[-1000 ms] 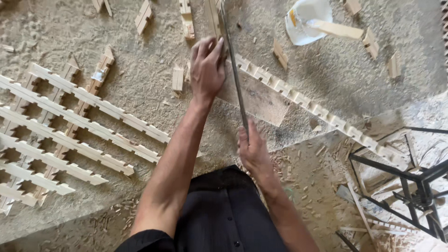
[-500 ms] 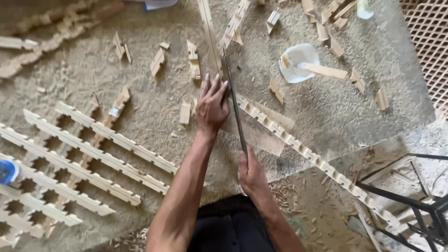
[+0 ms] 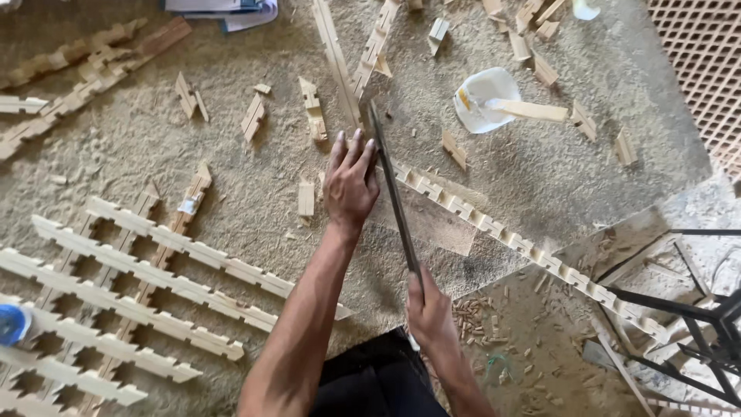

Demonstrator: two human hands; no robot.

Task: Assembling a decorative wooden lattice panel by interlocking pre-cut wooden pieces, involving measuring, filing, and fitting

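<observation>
My left hand (image 3: 351, 183) lies flat, fingers together, pressing down on a wooden piece on the sawdust-covered floor. Right beside its fingers runs the long dark blade of a hand saw (image 3: 390, 185), standing on edge. My right hand (image 3: 429, 310) grips the saw's handle near my body. A notched wooden strip (image 3: 532, 251) runs from under the blade diagonally to the lower right. A flat board (image 3: 432, 224) lies beneath the cutting spot.
A partly assembled wooden lattice (image 3: 139, 286) lies at the left. Short notched offcuts (image 3: 312, 108) are scattered ahead. A white plastic container (image 3: 482, 96) with a wooden stick sits upper right. A black metal frame (image 3: 695, 309) stands at the right; a finished lattice panel (image 3: 702, 69) fills the top right corner.
The view has shifted so hands and saw appear lower and further left. My left hand stays pressed by the blade; my right hand keeps its grip on the saw handle.
</observation>
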